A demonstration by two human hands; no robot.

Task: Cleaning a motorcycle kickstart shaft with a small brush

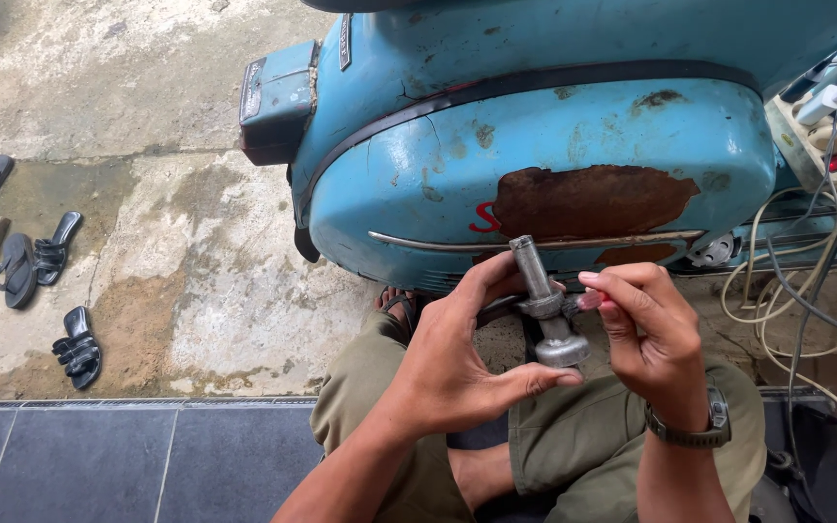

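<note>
My left hand grips a grey metal shaft-like part, thumb under its wide lower end and fingers behind its stem. The part stands almost upright above my lap. My right hand pinches a small pinkish-red piece against the collar in the middle of the part. A watch sits on my right wrist. Just beyond the hands stands an old light-blue scooter with a large rust patch on its side panel.
Several black sandals lie on the stained concrete at the left. A power strip with plugs and loose white and grey cables hang at the right. Dark floor tiles run along the near left, behind a drain grate.
</note>
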